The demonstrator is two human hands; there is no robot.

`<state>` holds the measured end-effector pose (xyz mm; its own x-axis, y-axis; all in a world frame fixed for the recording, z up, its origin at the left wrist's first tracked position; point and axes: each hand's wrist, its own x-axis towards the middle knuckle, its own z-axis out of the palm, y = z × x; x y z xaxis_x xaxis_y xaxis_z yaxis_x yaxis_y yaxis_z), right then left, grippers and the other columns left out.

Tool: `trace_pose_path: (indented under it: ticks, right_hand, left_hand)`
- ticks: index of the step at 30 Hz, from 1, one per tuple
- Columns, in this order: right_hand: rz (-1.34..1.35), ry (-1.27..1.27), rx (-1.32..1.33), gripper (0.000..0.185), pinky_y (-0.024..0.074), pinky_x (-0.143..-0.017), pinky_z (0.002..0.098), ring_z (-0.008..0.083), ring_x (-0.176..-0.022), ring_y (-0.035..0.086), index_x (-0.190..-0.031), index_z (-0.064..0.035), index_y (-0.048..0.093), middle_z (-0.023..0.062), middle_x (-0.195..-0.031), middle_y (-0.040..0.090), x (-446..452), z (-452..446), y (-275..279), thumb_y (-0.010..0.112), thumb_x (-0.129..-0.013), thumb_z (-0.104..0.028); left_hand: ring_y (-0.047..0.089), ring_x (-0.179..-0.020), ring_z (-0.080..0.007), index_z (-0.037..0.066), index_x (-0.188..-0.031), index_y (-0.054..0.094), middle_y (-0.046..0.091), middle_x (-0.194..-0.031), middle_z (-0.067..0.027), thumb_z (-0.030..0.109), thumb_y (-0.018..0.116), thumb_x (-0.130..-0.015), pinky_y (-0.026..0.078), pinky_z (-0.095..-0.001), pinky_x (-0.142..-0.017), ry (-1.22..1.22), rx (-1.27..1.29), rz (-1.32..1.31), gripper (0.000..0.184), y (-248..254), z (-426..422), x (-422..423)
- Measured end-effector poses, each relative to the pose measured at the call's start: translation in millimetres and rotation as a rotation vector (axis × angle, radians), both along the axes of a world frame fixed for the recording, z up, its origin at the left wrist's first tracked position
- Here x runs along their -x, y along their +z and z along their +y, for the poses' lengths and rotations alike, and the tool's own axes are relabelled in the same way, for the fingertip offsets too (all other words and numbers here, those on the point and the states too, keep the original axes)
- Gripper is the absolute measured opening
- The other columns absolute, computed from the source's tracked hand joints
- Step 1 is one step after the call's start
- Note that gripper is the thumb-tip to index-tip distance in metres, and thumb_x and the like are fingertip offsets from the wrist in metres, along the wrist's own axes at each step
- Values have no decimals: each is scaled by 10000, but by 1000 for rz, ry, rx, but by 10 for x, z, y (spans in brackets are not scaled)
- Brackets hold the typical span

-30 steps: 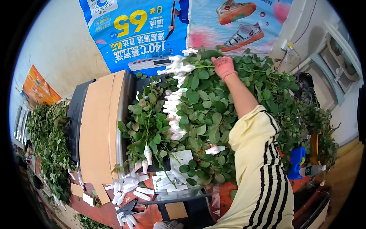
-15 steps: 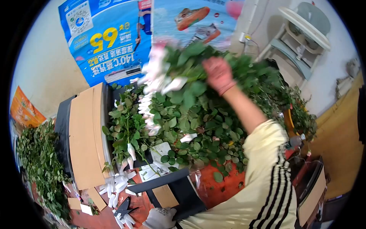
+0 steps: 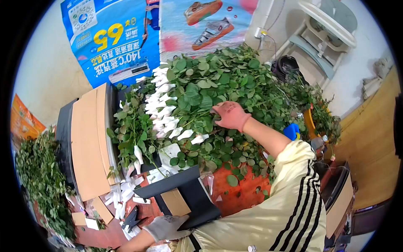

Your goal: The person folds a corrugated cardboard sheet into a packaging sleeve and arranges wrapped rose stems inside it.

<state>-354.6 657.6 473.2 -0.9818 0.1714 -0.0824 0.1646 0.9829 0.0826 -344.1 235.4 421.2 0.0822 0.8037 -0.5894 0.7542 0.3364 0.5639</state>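
My right hand (image 3: 231, 116), in a pink glove, is in the middle of a wide heap of leafy flower stems (image 3: 235, 77). Its fingers are curled round a stem, partly hidden by leaves. White-sleeved flower heads (image 3: 163, 110) line the left side of the heap. At the bottom, my left hand (image 3: 166, 228), in a grey-white glove, has its fingers closed on the lower edge of a black tray (image 3: 203, 203). A piece of cardboard (image 3: 175, 202) lies in that tray.
Left of the heap stands a black stand faced with cardboard (image 3: 87, 143), with more foliage (image 3: 42, 180) beyond. Loose white sleeves (image 3: 124, 191) and a black tool (image 3: 132, 217) lie on the red table (image 3: 241, 197). A blue object (image 3: 291, 132) is right.
The bunch my right hand carried now lies on the heap, and that hand has moved down and nearer. The black tray has come further into view, with my left hand at its edge.
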Motion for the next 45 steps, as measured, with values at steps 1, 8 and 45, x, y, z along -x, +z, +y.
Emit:
trace_pose_path:
  ticks: [1, 8, 45]
  right_hand:
    - [32, -24, 19, 443, 457, -855, 357, 255, -968, 580, -1071, -94, 547, 86, -1066, 586, 19, -91, 234, 629, -745, -383]
    - [561, 8, -38, 672, 297, -1036, 404, 335, -1253, 365, -1318, -64, 389, 197, -1337, 403, 1440, 598, 296, 618, -744, -328]
    - [61, -121, -220, 655, 167, -1077, 519, 410, -1304, 254, -1404, -110, 295, 208, -1416, 294, 584, 202, -690, 464, -845, -406]
  left_hand:
    - [575, -1002, -340, 57, -1336, 369, 577, -1096, -210, 522, 510, -815, 470, -381, -832, -20, -33, -122, 713, -1, 3, 82]
    - [566, -995, -354, 47, -1282, 436, 575, -1077, -228, 454, 481, -880, 449, -388, -852, 138, -165, -134, 574, 446, 259, 305]
    - [609, -976, -250, -21, -1249, 467, 599, -1095, -174, 266, 589, -868, 474, -323, -830, 355, -338, -317, 492, 24, 163, 9]
